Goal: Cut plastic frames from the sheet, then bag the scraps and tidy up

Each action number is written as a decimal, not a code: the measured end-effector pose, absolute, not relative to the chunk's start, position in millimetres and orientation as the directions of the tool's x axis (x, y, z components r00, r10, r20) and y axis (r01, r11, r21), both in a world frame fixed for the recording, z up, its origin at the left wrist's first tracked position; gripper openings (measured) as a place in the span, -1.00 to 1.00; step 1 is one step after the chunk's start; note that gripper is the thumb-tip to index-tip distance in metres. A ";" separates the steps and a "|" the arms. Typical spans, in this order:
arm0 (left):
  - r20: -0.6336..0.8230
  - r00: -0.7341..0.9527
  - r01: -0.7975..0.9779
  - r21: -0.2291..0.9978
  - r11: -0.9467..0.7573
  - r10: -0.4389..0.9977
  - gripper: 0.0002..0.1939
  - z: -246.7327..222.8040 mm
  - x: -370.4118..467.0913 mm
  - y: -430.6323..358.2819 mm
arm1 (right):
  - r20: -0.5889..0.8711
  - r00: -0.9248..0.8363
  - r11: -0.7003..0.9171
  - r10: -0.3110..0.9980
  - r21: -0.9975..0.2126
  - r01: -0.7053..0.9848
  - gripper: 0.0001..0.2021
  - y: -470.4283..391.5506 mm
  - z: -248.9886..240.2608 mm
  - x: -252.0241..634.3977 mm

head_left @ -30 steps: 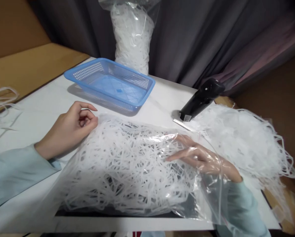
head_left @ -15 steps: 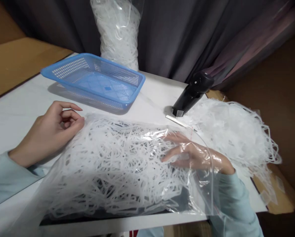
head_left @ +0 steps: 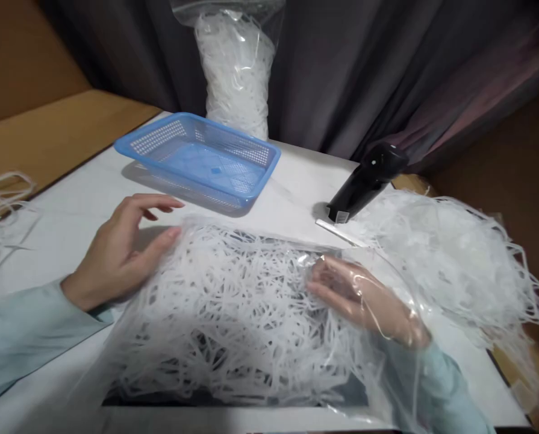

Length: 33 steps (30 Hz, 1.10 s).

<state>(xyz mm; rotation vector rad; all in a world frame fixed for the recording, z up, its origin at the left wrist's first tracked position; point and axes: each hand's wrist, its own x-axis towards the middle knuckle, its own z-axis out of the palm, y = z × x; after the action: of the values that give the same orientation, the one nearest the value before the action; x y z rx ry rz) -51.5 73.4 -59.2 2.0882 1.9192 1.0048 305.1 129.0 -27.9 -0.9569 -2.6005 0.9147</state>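
A clear zip bag (head_left: 400, 386) lies flat, spread with tangled white plastic loops (head_left: 233, 301). My right hand (head_left: 359, 295) is inside it through the opening on the right, showing through the film. Its fingers are curled together at the right edge of the loops; what lies between the tips is blurred. Beside the bag's upper left corner is my left hand (head_left: 124, 247), thumb and fingers apart, with nothing in it. The thumb tip is close to the bag's edge; whether it touches the film I cannot tell.
A blue perforated basket (head_left: 197, 163) sits behind the bag. Beyond it stands a filled clear bag (head_left: 239, 72) of similar loops. To the right are a black cylindrical object (head_left: 364, 181), a thin pale strip (head_left: 336, 232) and a loose heap of loops (head_left: 454, 259). More loops (head_left: 7, 211) lie far left.
My left hand has opened, its thumb moving away from the fingers. Inside the bag, my right hand's spread fingers have curled together. The view has shifted, bringing loops in at the left.
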 end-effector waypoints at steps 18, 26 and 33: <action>0.036 0.527 0.781 0.374 -0.501 0.849 0.08 -60.6 -48.1 62.1 | 0.232 -0.894 0.885 0.382 -0.369 0.283 -0.76 123.2 -49.4 274.4; 0.087 0.524 0.769 0.379 -0.515 0.847 0.13 -61.3 -45.5 60.5 | 0.247 -0.828 0.842 0.503 -0.356 0.406 -0.73 115.9 -55.8 263.9; 0.155 0.555 0.718 0.406 -0.565 0.817 0.11 -61.1 -36.8 56.6 | 0.141 -0.965 0.961 0.220 -0.202 0.189 -0.55 112.5 -58.1 251.3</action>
<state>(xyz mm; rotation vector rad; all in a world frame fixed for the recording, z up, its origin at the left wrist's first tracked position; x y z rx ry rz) -36.8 56.6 -61.1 2.4974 1.2691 0.4746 251.3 112.5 -58.1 -0.3094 -2.9498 0.2803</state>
